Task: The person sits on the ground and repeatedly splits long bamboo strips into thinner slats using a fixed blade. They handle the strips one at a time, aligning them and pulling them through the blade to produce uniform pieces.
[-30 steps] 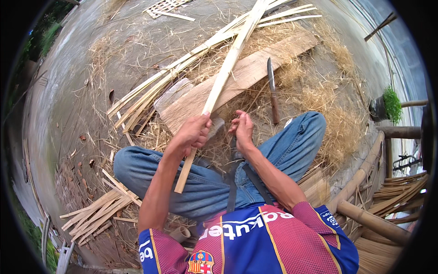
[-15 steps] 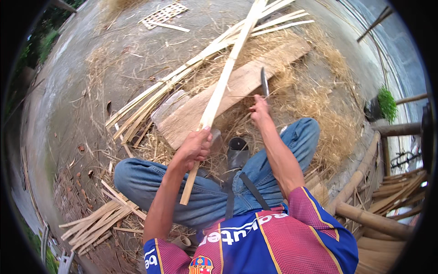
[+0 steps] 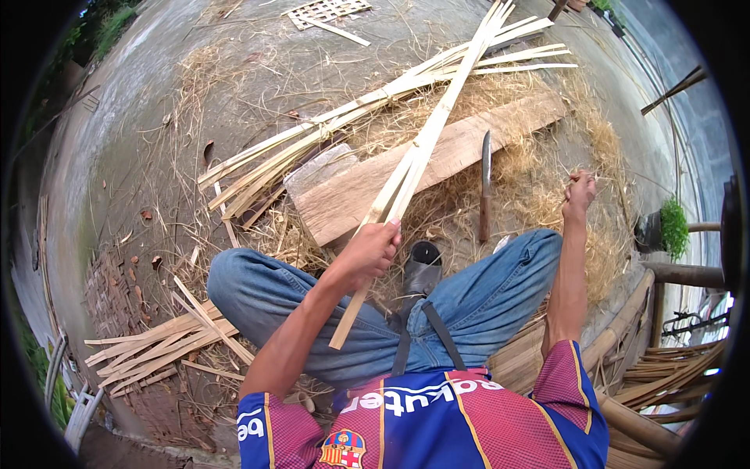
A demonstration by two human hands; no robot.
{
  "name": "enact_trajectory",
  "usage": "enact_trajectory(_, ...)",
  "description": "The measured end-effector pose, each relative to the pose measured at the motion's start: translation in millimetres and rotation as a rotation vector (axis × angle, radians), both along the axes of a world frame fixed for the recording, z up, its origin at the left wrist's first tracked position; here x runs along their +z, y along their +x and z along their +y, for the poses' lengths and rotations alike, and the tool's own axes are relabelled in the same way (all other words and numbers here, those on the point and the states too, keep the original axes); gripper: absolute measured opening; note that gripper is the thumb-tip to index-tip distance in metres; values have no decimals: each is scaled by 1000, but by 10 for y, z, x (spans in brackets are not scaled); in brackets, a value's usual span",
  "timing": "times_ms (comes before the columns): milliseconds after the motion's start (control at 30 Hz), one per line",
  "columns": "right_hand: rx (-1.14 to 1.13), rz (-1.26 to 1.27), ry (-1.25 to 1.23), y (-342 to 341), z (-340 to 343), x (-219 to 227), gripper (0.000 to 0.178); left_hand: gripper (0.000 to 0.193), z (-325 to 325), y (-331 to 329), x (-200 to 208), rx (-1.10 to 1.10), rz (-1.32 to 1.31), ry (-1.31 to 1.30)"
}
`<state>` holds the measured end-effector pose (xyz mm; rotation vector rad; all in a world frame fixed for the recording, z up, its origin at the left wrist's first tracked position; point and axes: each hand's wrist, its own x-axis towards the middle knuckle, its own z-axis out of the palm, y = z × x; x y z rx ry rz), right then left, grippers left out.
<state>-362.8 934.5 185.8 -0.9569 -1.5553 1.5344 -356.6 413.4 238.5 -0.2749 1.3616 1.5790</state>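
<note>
My left hand (image 3: 373, 252) is closed around long pale split-bamboo strips (image 3: 428, 139). They slant up and away across a wooden board (image 3: 355, 191), fanning slightly apart just beyond my fingers, and a short end sticks out below my fist over my lap. Out to the right, above the loose shavings, my right hand (image 3: 579, 193) has its fingers curled together; a few thin fibres seem to show at the fingertips, too fine to make out surely. Between my hands a knife (image 3: 485, 187) with a wooden handle lies beside the board, blade pointing away, touched by neither hand.
More long strips (image 3: 312, 129) lie beyond the board, near a stone block (image 3: 320, 168). Shorter strips (image 3: 168, 344) are piled left of my knee. Curly shavings (image 3: 535, 184) cover ground on the right. A woven lattice piece (image 3: 328, 11) lies far off; a potted plant (image 3: 673, 227) stands right.
My right hand has swung from beside the knife out to the right. The strips in my left hand now show a gap between them. The whole view has shifted.
</note>
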Motion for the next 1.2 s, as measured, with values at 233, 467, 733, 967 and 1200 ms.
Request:
enact_trajectory(233,-125,-685,331,115,502,-886,41,37,189,161,-81,3,-77,99)
enact_trajectory(467,291,-92,702,-763,-1735,103,31,36,156,189,-163,56,-107,75)
enact_trajectory(733,1626,-281,1030,-1809,-4064,-73,17,41,154,193,-292,60,-156,157)
enact_trajectory(967,1716,-199,1381,-1987,-4753,-928,10,46,182,190,-356,99,-98,128)
enact_trajectory(1200,1610,-118,1527,-2032,-4727,-995,9,42,208,158,-375,103,-98,120)
